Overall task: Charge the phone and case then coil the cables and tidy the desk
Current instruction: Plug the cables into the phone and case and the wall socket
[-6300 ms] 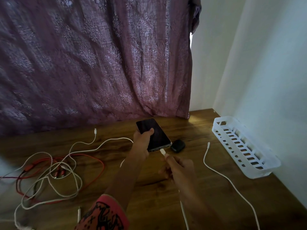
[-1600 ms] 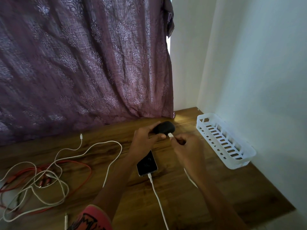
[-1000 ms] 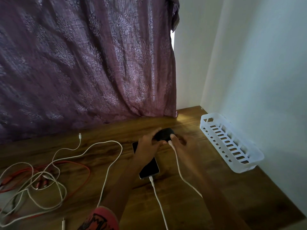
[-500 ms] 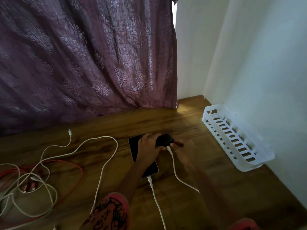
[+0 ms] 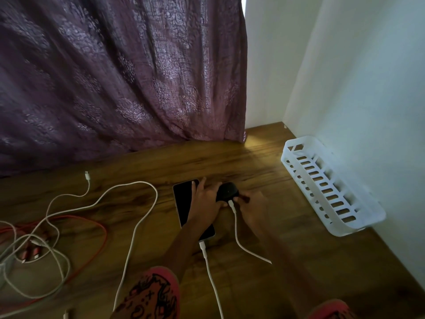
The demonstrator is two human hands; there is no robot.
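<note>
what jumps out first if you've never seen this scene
At the centre, the left hand holds a black case beside a dark phone, while the right hand pinches the white cable where it enters the case. A tangle of white and red cables sprawls at the left, and a white basket sits against the right wall.

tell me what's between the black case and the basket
Only bare desk, seen in the head view; the right hand sits at the case.
</note>
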